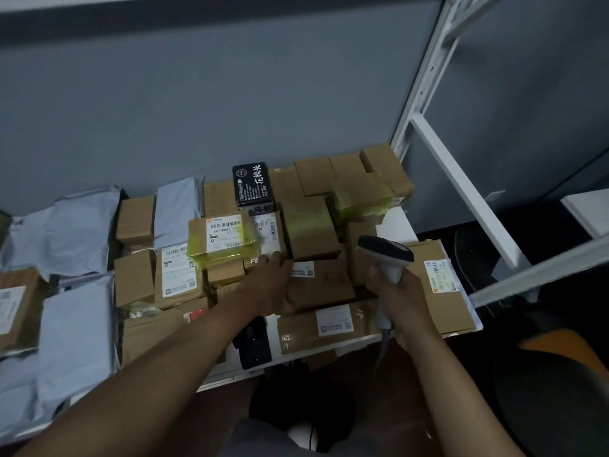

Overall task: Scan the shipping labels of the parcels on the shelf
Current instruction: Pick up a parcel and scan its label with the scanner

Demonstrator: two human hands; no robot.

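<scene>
Since only the head view is on offer, everything gets read from there: a white metal shelf [395,225] is packed with brown cardboard parcels and pale grey plastic mailer bags [77,328], and a grey-and-white handheld barcode scanner [387,255] is held upright in the right hand [400,291], fingers wrapped round the handle, its cable trailing down below the fist. The left hand [275,278] is stretched forward into the middle of the pile, fingertips laid against the front edge of a cardboard box wrapped in yellow tape [222,240] with a white shipping label on top; whether that box is really pinched or just touched can't be told, since the fingers are mostly hidden behind the back of the hand. A black box with white lettering [253,185] sits just behind it, and a flat brown parcel with a labelled top [438,282] lies at the shelf's right end. The step looks like lining up a parcel for a scan, with the scanner head not yet aimed at any label. Next, the scanner probably needs to be tipped toward the yellow-taped box's barcode, and the box kept steady and label-up. Plenty of labels look unscanned, tbh.
</scene>
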